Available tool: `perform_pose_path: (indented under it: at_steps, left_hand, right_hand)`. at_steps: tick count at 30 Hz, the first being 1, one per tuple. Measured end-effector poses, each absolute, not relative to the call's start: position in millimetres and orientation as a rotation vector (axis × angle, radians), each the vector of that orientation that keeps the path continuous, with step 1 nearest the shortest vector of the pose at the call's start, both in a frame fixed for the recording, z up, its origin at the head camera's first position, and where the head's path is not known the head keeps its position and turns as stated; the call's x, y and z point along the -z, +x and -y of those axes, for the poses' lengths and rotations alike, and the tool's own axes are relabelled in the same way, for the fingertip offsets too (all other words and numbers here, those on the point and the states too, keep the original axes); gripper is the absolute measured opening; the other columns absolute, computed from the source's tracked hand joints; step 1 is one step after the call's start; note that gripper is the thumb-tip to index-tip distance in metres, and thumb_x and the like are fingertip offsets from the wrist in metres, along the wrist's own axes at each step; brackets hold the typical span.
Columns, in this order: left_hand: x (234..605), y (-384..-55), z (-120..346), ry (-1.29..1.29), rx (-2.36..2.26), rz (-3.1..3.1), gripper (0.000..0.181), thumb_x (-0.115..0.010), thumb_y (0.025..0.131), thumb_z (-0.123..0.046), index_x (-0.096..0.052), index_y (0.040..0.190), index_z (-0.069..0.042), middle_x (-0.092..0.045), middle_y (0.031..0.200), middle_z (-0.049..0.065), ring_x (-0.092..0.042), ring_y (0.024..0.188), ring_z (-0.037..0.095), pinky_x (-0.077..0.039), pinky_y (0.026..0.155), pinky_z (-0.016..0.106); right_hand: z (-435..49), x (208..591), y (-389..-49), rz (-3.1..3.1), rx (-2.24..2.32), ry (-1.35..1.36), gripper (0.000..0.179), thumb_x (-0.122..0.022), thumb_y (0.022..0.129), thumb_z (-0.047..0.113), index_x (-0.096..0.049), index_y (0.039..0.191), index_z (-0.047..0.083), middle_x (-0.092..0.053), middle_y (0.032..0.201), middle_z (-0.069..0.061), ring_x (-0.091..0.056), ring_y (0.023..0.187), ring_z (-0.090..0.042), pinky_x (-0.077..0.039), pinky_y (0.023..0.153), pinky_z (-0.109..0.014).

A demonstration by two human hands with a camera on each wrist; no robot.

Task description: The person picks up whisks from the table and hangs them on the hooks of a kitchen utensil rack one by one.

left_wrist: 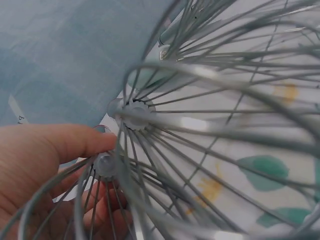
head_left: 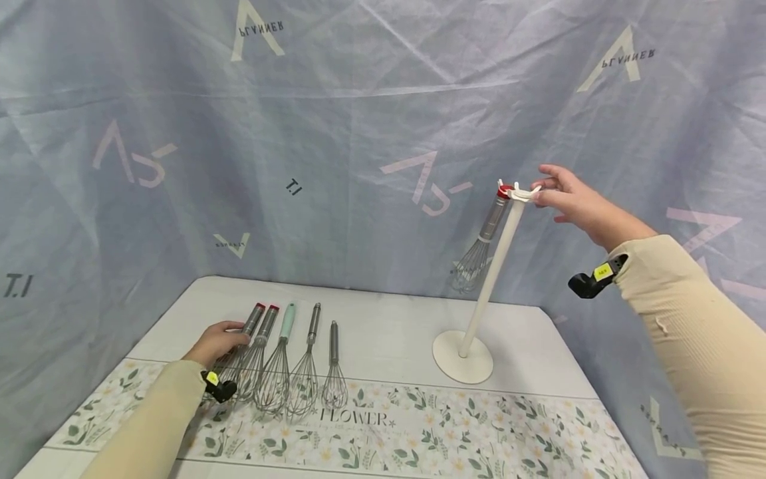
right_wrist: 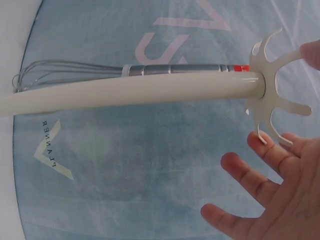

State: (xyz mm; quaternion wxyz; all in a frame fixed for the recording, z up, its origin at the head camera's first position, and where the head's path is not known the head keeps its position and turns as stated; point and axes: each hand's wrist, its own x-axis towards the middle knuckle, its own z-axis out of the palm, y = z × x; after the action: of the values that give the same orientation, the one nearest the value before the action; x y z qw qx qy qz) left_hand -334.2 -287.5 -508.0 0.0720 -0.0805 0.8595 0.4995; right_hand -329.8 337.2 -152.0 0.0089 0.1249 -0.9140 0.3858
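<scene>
My left hand (head_left: pixel 218 343) pinches the leftmost balloon whisk (head_left: pixel 253 319), a steel one with a red handle end, low over the table. In the left wrist view its thumb (left_wrist: pixel 95 140) lies near the whisk's neck, fingers behind the wires. Up at the top of a white stand (head_left: pixel 500 259), my right hand (head_left: pixel 568 198) reaches in from the right with fingers spread. Its thumb touches one curved hook of the hook ring (right_wrist: pixel 270 90), and a fingertip is right at another. A red-ended whisk (head_left: pixel 492 219) hangs from the ring on the left side.
Beside the held whisk lie a second red-ended whisk (head_left: pixel 268 326), a mint-handled whisk (head_left: pixel 288 322) and two all-metal whisks, the smaller one (head_left: pixel 334 342) at the right. The stand's round base (head_left: pixel 445 356) rests on the table with a floral strip (head_left: pixel 479 426). Grey printed cloth (head_left: pixel 335 199) hangs behind.
</scene>
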Motion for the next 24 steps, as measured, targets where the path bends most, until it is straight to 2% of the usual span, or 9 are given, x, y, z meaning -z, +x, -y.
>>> perform_pose_path:
  at_steps: [17, 24]
  left_hand:
    - [511, -336, 292, -0.249, -1.522, -2.555, 0.069, -0.066, 0.096, -0.028, -0.038, 0.149, 0.006, -0.040, 0.145, 0.036, -0.044, 0.127, 0.055, -0.043, 0.096, 0.064]
    - [510, -336, 291, -0.252, -1.523, -2.560, 0.068, -0.065, 0.096, -0.027, -0.038, 0.148, 0.007, -0.042, 0.143, 0.036, -0.047, 0.125, 0.053, -0.045, 0.095, 0.063]
  right_hand:
    - [-323, 152, -322, 2.852, -1.132, 0.250, 0.088, -0.046, 0.104, 0.039, 0.014, 0.161, 0.011, -0.021, 0.159, -0.028, -0.028, 0.142, -0.045, -0.024, 0.110, -0.073]
    - [-319, 152, -319, 2.834, -1.102, 0.228, 0.091, -0.049, 0.103, 0.043, 0.012, 0.162, 0.012, -0.023, 0.154, -0.029, -0.028, 0.141, -0.046, -0.025, 0.112, -0.070]
